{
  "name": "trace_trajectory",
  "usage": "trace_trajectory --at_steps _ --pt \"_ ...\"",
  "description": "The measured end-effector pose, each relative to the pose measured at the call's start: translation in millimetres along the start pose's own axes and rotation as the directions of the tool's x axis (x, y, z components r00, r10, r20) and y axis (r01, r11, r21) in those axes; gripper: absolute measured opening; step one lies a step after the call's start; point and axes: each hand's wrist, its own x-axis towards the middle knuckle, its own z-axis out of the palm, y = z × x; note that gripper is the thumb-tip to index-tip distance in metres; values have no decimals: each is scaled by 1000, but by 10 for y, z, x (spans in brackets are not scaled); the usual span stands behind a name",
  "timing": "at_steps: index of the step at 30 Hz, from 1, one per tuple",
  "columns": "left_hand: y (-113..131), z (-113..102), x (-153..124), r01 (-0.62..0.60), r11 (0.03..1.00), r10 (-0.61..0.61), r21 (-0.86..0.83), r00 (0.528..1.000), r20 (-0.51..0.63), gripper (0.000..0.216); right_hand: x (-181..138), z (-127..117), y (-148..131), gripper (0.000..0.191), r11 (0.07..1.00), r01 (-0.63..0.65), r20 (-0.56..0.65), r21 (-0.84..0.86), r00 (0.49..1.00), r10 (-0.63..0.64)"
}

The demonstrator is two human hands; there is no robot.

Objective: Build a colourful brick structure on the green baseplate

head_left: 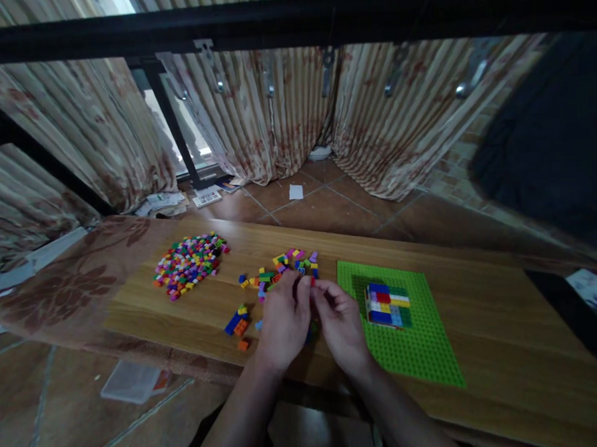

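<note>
My left hand (pixel 285 317) and my right hand (pixel 342 320) meet over the middle of the wooden table. Their fingertips pinch around a small red toy brick (pixel 312 282), mostly covered by the fingers. Loose bricks in several colours (pixel 266 277) lie behind and beside my left hand, some hidden by it. To the right of my right hand is a green baseplate (pixel 435 350). On it stands a block of joined bricks (pixel 384 307) in blue, red, white, yellow and green.
A larger heap of small bricks (pixel 190 262) lies at the table's left. Nearer the front edge are a blue brick (pixel 232 324) and orange bricks (pixel 241 328). A dark bar (pixel 288 29) crosses above. A clear plastic box (pixel 130 381) rests on the floor.
</note>
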Motion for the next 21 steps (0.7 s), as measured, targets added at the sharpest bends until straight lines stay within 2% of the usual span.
trace_trajectory --at_steps 3,8,12,16,21 --pt "55 91 -2 16 997 -13 74 999 -33 25 -17 -3 -15 31 999 7 -20 -32 1000 -8" --pt "99 220 -26 38 983 -35 177 999 -16 28 -48 -33 -29 36 986 -17 -139 -165 990 -6" --pt "153 296 -78 82 963 -83 258 997 -7 32 -37 -82 -47 34 969 24 -182 -245 981 -70" --pt "162 341 -113 68 977 -75 204 997 23 33 7 -140 -43 31 961 69 -172 -266 978 -118" --pt "154 380 -122 73 996 -72 48 997 -20 28 39 -176 -44 31 925 77 -158 -371 977 -145"
